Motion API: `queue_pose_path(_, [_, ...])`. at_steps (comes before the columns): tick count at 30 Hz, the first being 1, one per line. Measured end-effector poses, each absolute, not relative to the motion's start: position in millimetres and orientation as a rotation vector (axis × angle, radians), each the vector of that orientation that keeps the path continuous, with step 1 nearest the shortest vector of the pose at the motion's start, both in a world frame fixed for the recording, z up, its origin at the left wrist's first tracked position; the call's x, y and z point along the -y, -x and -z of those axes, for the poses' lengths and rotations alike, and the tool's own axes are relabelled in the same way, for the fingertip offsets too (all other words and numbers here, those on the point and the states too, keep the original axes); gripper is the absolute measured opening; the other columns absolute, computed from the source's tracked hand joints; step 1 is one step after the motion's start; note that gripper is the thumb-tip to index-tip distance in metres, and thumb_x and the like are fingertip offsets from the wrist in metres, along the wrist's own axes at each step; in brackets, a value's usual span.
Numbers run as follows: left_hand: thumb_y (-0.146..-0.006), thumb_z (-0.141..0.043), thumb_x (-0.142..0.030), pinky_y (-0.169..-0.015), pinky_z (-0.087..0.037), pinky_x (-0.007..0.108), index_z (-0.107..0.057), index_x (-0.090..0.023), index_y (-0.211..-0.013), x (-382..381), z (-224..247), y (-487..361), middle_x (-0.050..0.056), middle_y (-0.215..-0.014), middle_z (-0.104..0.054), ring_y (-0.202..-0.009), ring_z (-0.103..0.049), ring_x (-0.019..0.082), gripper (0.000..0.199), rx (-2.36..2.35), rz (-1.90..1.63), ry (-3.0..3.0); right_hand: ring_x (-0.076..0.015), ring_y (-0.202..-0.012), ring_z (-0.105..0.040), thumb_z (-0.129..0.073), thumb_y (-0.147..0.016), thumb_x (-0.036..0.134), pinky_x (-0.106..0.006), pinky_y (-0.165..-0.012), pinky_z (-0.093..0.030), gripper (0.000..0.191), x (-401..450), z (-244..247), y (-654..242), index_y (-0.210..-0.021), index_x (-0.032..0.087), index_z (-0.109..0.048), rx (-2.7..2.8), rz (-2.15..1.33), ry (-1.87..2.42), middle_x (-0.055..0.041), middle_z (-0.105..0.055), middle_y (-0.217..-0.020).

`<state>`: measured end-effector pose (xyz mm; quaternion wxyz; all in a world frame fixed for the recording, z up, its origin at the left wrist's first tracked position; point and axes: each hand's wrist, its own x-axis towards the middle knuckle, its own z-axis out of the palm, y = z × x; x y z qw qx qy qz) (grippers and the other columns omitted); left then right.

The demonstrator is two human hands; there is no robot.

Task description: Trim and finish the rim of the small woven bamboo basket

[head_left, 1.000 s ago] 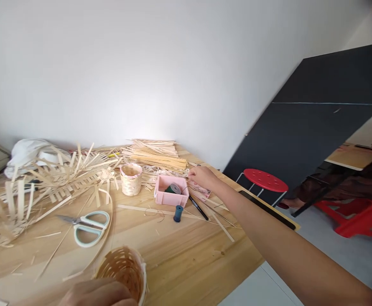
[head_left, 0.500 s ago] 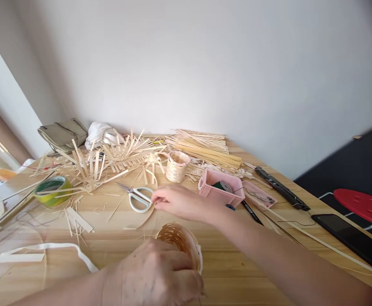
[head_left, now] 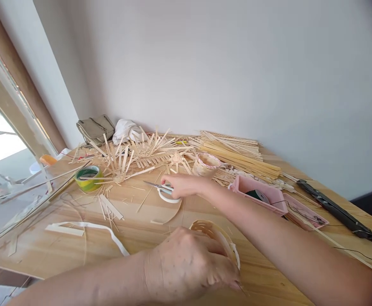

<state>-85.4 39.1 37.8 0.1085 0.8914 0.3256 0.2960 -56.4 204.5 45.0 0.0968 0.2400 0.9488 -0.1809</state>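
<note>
My left hand is wrapped round a small woven basket near the front of the table, covering much of its side. A white strip shows along the basket's rim. Farther forward, my right hand is closed on the handles of a pair of scissors with white handles. Their blades point left, and the fingers hide part of the upper handle loop. A thin curved wood strip lies on the table just below the scissors.
Loose wood strips pile along the back, beside a second woven basket. A roll of tape stands at left. On the right are a pink box holding thread and a long black tool. A white ribbon lies left.
My right hand has moved from beside the scissors onto their handles. The view has turned left, so everything sits farther right. My left hand still holds the basket.
</note>
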Motion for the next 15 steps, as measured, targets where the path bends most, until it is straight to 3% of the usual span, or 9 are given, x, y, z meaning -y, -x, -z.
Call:
queue_pose_path(4, [-0.085, -0.054, -0.019, -0.069, -0.047, 0.020, -0.064, -0.011, -0.078, -40.2, -42.6, 85.2, 0.006, -0.079, -0.069, -0.075, -0.062, 0.013, 0.015, -0.965, -0.909, -2.523, -0.0117, -0.058, -0.051, -0.055, -0.064, 0.007, -0.020, -0.049, -0.033, 0.061, -214.7, -59.9, 24.0, -0.122, 0.020, -0.043, -2.811, 0.757, -0.769, 0.0015, -0.059, -0.074])
queue_pose_path(6, [-0.085, -0.054, -0.019, -0.070, -0.047, 0.019, -0.064, -0.010, -0.075, -40.6, -47.5, 85.7, 0.007, -0.078, -0.068, -0.074, -0.061, 0.013, 0.016, -0.955, -0.942, -2.400, -0.0115, -0.061, -0.050, -0.059, -0.066, 0.012, -0.020, -0.052, -0.036, 0.061, -213.1, -64.0, -3.5, -0.124, 0.021, -0.042, -2.917, 1.165, -0.854, 0.0019, -0.056, -0.075])
queue_pose_path(10, [-0.084, -0.054, -0.014, -0.065, -0.046, 0.017, -0.064, -0.009, -0.073, -44.5, -52.8, 88.0, 0.005, -0.073, -0.066, -0.067, -0.058, 0.010, 0.016, -0.960, -0.941, -2.111, -0.0104, -0.055, -0.045, -0.060, -0.074, 0.037, -0.022, -0.049, -0.037, 0.040, -190.6, -73.0, -68.8, -0.110, 0.023, -0.049, -3.049, 1.900, -1.017, 0.0027, -0.049, -0.071])
queue_pose_path(12, [-0.082, -0.056, -0.015, -0.062, -0.045, 0.016, -0.064, -0.009, -0.072, -48.7, -51.7, 88.9, 0.004, -0.071, -0.065, -0.064, -0.057, 0.009, 0.014, -0.987, -0.957, -1.978, -0.0107, -0.051, -0.042, -0.059, -0.075, 0.045, -0.022, -0.045, -0.036, 0.039, -174.2, -80.5, -101.6, -0.105, 0.023, -0.050, -3.059, 1.913, -1.098, 0.0026, -0.048, -0.067])
queue_pose_path(15, [-0.077, -0.060, -0.019, -0.054, -0.044, 0.015, -0.064, -0.010, -0.068, -54.2, -48.8, 88.8, 0.002, -0.065, -0.063, -0.058, -0.053, 0.008, 0.014, -1.032, -1.009, -1.823, -0.0160, -0.063, -0.052, -0.062, -0.073, 0.048, -0.026, -0.054, -0.043, 0.039, -147.9, -93.6, -146.3, -0.101, 0.022, -0.056, -3.180, 1.409, -1.135, -0.0012, -0.055, -0.075])
